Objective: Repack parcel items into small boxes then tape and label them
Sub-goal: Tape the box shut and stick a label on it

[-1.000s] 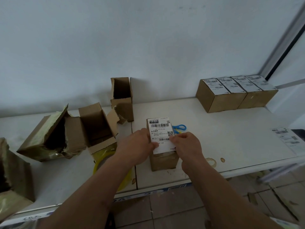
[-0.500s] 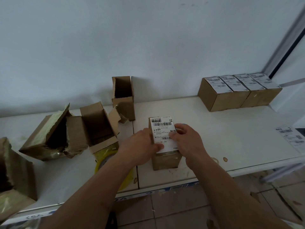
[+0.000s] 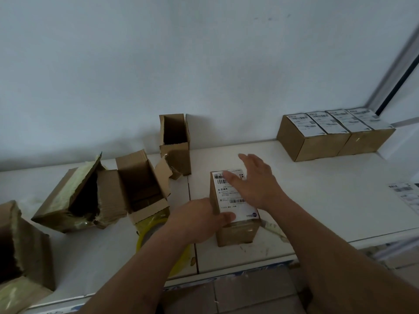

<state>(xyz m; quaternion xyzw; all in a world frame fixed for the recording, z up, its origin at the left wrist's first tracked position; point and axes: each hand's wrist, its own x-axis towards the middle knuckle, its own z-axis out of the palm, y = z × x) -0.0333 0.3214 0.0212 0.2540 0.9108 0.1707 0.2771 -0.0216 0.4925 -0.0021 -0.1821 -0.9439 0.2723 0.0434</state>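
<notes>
A small brown box (image 3: 235,230) stands on the white surface (image 3: 317,200) near its near edge, a little right of centre, with a white shipping label (image 3: 233,200) stuck on its top face. The left hand (image 3: 199,219) holds the box from its left side: the thumb lies across the near left corner of the label and the fingers wrap out of sight behind the left wall, so this grip is closed on the box. The right hand (image 3: 256,182) is over the far right part of the label with fingers straight and spread, an open grip; whether the palm touches the label cannot be told.

Partly under the left forearm lies a yellow tape roll (image 3: 156,234). To the left are torn opened cartons (image 3: 74,198), one with its flaps up (image 3: 140,184), and a tall open box (image 3: 175,141) stands far behind, against the wall. At the far right, four labelled boxes (image 3: 333,134) sit touching in a row. Loose labels (image 3: 405,196) lie at the right edge.
</notes>
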